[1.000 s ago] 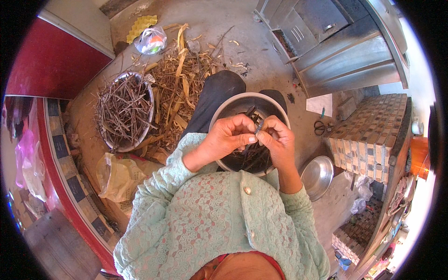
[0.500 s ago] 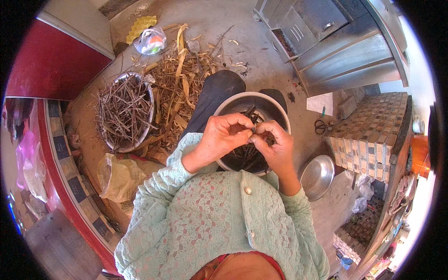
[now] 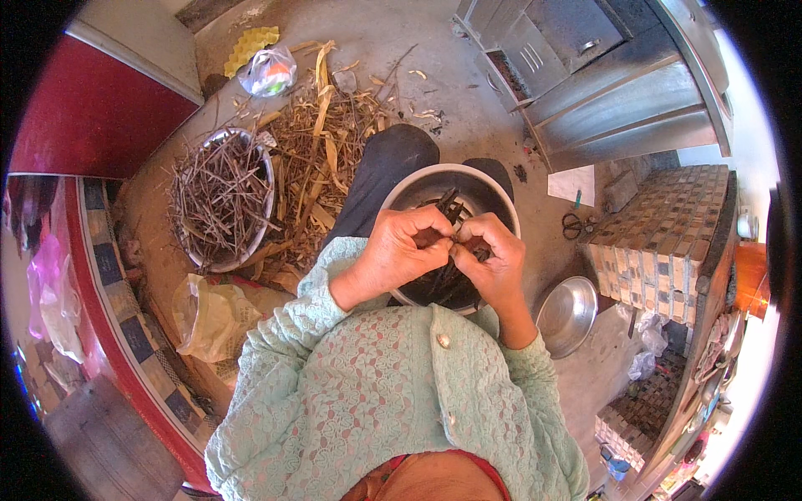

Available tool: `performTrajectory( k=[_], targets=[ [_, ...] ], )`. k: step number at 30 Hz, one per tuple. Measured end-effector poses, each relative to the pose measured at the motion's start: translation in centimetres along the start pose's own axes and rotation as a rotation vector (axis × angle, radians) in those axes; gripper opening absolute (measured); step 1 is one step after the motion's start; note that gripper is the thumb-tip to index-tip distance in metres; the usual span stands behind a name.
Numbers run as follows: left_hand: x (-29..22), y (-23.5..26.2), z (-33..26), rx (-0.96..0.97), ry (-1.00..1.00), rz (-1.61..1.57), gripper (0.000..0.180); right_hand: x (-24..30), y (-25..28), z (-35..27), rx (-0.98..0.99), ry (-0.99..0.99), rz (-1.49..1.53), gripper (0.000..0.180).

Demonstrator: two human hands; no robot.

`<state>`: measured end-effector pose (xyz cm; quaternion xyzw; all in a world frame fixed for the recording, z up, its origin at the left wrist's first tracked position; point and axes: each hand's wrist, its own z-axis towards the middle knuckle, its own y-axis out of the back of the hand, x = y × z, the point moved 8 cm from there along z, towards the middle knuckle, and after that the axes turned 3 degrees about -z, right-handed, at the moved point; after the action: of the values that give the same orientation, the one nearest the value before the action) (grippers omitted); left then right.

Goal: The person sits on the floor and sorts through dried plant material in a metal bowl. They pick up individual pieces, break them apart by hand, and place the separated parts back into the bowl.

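Note:
A wide metal bowl (image 3: pixel 511 199) rests in my lap, with dark, thin, pod-like pieces (image 3: pixel 441 288) lying inside it. Over the bowl, my left hand (image 3: pixel 403 250) is closed in a pinch, thumb against fingers. Facing it, my right hand (image 3: pixel 494 260) pinches too, and the fingertips of both meet. Whatever they hold between them is too small and too covered to make out. More dark pieces show just beyond the fingertips.
On the floor to the left stands a basin (image 3: pixel 269 188) heaped with dry sticks, beside a pile of husks and twigs (image 3: pixel 313 150). A plastic bag (image 3: pixel 213 313) lies nearer. To the right are a metal pan (image 3: pixel 568 316), scissors (image 3: pixel 572 225) and a tiled block (image 3: pixel 652 242).
Both hands stay pinched together over the bowl. The left hand has shifted very slightly right, and its fingers have changed their bend a little.

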<state>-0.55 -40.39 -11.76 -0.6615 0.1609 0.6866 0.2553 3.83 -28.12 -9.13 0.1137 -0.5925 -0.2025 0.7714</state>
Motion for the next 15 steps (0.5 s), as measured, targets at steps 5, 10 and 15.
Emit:
performTrajectory(
  k=[5, 10, 15],
  targets=[
    [0.3, 0.0, 0.0, -0.037, 0.004, 0.029, 0.01, -0.4, -0.1, 0.2, 0.026, -0.066, 0.065, 0.017],
    [0.6, 0.0, -0.1, -0.048, -0.01, 0.041, 0.009, -0.8, -0.4, 0.0, 0.02, -0.09, 0.116, 0.016],
    [0.0, 0.0, -0.2, -0.061, -0.027, 0.117, 0.008, -1.2, -0.7, -0.2, 0.04, -0.094, 0.206, 0.016]
  ],
)
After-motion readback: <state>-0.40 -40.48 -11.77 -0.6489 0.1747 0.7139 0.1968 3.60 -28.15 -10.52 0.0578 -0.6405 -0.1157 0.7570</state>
